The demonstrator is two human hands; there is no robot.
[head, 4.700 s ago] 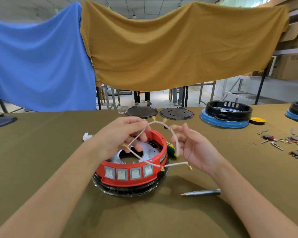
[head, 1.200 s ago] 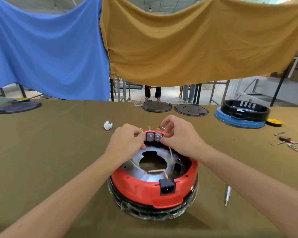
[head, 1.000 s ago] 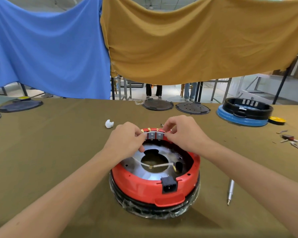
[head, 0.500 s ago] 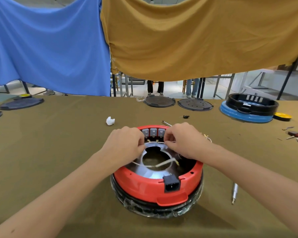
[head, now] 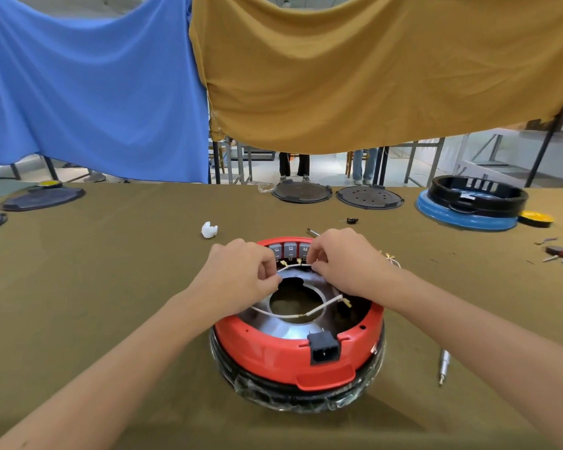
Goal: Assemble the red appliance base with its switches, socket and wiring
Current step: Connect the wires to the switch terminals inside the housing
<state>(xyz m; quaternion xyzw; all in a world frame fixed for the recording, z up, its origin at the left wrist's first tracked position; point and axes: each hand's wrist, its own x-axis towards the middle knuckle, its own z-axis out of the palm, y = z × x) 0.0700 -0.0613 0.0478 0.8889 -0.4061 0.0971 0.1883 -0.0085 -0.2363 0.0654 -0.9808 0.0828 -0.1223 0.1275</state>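
Observation:
The red appliance base [head: 273, 352] stands on the table in front of me, on a black ring wrapped in clear film. Its black power socket [head: 325, 346] faces me. Several grey switch backs [head: 290, 249] line the far inner wall. A white wire harness [head: 294, 315] with brass terminals runs across the metal plate inside. My left hand [head: 241, 280] and my right hand [head: 342, 264] both pinch the stretch of that wire just below the switches, fingers curled over the far rim.
A metal screwdriver [head: 443, 368] lies right of the base. A white plastic bit [head: 209, 229] sits behind it to the left. Two dark round plates [head: 368, 197], a blue and black base [head: 468, 206] and loose small parts [head: 559, 254] are at the back right.
Earlier the switches faced me and I held the harness up in the air. The base now has its socket toward me, and both hands have lowered the wire to the switch backs.

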